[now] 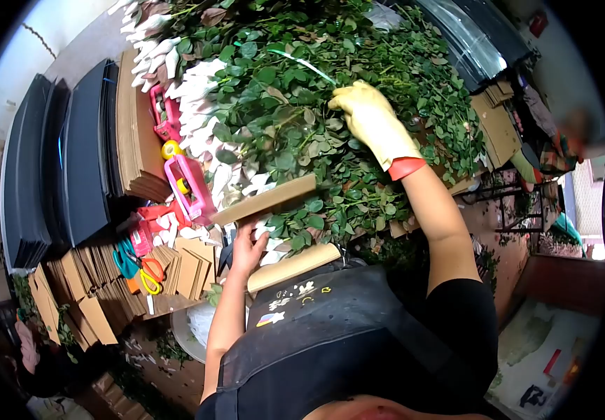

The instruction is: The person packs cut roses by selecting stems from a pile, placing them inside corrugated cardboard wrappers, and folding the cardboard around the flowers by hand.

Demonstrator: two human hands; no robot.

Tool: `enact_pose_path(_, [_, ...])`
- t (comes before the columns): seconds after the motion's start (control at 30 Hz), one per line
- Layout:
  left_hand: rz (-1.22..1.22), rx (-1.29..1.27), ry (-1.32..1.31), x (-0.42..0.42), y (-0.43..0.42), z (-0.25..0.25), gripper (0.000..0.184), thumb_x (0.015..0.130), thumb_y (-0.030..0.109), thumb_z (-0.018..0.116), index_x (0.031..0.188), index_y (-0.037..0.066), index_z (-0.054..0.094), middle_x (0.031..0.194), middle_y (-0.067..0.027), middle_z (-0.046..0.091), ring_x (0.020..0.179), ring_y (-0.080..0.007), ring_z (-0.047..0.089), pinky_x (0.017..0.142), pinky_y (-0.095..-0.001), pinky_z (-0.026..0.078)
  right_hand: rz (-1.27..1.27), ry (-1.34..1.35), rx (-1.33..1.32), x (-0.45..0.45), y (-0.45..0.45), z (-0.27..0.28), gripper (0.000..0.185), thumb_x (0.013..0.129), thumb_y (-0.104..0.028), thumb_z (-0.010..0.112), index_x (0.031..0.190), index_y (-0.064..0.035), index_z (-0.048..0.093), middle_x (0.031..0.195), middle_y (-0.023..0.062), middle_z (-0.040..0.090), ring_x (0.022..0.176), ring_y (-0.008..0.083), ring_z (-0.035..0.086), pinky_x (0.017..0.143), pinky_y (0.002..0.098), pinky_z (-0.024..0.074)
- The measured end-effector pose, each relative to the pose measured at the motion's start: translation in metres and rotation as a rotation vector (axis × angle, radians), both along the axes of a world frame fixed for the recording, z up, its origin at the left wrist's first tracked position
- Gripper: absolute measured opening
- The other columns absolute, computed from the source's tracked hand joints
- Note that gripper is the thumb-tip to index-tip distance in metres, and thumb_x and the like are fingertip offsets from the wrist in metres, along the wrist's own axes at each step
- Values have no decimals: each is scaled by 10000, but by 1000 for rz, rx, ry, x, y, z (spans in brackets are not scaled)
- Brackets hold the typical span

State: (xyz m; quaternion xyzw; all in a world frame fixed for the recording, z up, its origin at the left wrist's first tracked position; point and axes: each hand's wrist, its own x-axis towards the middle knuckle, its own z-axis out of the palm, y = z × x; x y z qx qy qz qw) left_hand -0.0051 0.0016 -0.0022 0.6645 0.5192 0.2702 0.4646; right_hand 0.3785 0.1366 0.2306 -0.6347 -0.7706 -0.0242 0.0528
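Our bare left hand [248,249] is nearest the cardboard flap [269,199], whose long axis runs rightward past its fingers; our gloved right hand [369,117] rests farther off on the leafy stems [285,136]. Whether either hand grips, we cannot tell.

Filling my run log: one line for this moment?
left hand: bare, at cardboard strip | right hand: yellow-gloved, at green foliage

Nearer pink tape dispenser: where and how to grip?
Probably pinch a long rail of the tape dispenser from above: the narrow rail borders an opening fingers could hook into, while stacked cardboard and white pieces crowd its sides. The bare left hand is nearer.
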Motion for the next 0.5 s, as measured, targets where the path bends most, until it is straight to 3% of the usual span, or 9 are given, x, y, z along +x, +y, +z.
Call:
enact_pose_path(0.03, [-13, 53, 28, 0, 0, 5, 517, 947, 118, 776, 1425, 45, 591, 1269, -142, 666, 1066, -194, 691, 917, -329, 571, 78, 37, 89, -6, 1, -13, 407, 864, -88, 758, 1268, -106, 704, 1322, 120, 694, 1268, 327, 621, 1168, 442, 448])
enact_pose_path(0.1, [-5, 23, -4, -1, 0, 4, 537, 938, 147, 773, 1435, 55, 590, 1296, -175, 658, 1115, -264, 685, 943, -355, 564, 91, -5, 253, -20, 1, -18, 616, 856, -186, 814, 1428, -96, 600, 1440, 172, 607, 1349, 320, 566, 1204, 445, 404])
enact_pose_path(0.13, [-1, 8, -20, -1, 0, 1, 547, 934, 162, 772, 1440, 59, 590, 1310, -192, 654, 1140, -298, 682, 957, -368, 560, 102, 15, 277, -23, 9, -28, 724, 846, -216, 829, 1494, -77, 536, 1487, 180, 561, 1394, 329, 526, 1230, 440, 369])
enact_pose_path(0.17, [2, -9, -31, -1, 0, -1, 551, 933, 166, 774, 1441, 58, 589, 1306, -192, 655, 1135, -299, 682, 954, -370, 560, 102, -83, 307, -27, 17, -37, 688, 884, -312, 799, 1498, -144, 535, 1501, 129, 569, 1429, 284, 510, 1249, 437, 341])
enact_pose_path(0.23, [8, -45, -48, -2, 0, -6, 558, 933, 174, 777, 1444, 56, 586, 1297, -193, 656, 1124, -301, 681, 947, -374, 561, 189, -114, 251, -37, 32, -47, 541, 889, -273, 789, 1393, -151, 636, 1491, 136, 583, 1432, 281, 511, 1262, 455, 323])
enact_pose_path(0.27, [26, -98, -51, -4, -1, -8, 561, 927, 166, 786, 1440, 53, 588, 1280, -189, 662, 1087, -292, 686, 936, -372, 564, 223, -191, 123, -37, 44, -57, 356, 887, -205, 774, 1238, -163, 735, 1456, 112, 623, 1434, 276, 513, 1270, 452, 313])
enact_pose_path(0.3, [29, -97, -35, -4, -2, -5, 556, 926, 167, 789, 1434, 52, 593, 1276, -187, 664, 1077, -283, 688, 931, -371, 565, 151, -104, 17, -44, 46, -55, 281, 865, -126, 758, 1139, -180, 777, 1407, 72, 670, 1419, 258, 535, 1274, 435, 306])
enact_pose_path(0.43, [31, -53, -39, 0, 1, -9, 527, 921, 182, 795, 1401, 52, 621, 1264, -186, 673, 1035, -270, 699, 909, -370, 571, 180, 48, 555, -54, 36, 3, 327, 839, -65, 748, 1142, -185, 771, 1301, 39, 735, 1327, 217, 619, 1266, 408, 334])
enact_pose_path(0.5, [45, -113, -108, 0, 0, -10, 530, 920, 193, 796, 1402, 58, 622, 1262, -191, 673, 1037, -285, 698, 914, -373, 568, 256, -16, 360, -51, 25, 44, 403, 813, -30, 757, 1188, -178, 757, 1273, 39, 745, 1274, 216, 652, 1243, 386, 377])
